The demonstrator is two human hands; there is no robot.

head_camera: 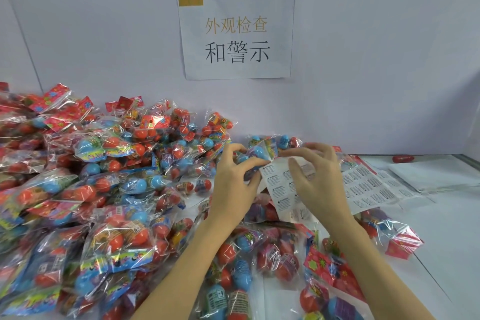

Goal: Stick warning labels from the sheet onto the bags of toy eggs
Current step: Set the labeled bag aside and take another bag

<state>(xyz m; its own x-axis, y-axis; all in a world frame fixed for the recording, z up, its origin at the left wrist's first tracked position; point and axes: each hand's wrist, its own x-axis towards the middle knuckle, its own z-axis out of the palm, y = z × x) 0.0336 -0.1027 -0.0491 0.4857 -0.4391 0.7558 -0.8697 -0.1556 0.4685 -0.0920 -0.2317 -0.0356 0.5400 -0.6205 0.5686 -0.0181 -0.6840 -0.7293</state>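
Lying nearest, clear bags of toy eggs (235,262) in red and blue crowd the white surface (446,236) between the two forearms. Further in, the left hand (233,184) curls its fingers (255,162) and pinches the upper left edge of the label sheet (281,189), which is lifted above the bags. The right hand (318,176) hovers over the same sheet, thumb and forefinger drawn together at its top edge; whether they pinch a single label I cannot tell. A second label sheet (368,187) lies flat just right of the hands. A large heap of bags (78,176) fills the left side. A loose red egg (403,158) sits near the wall, where a paper sign (236,34) hangs.
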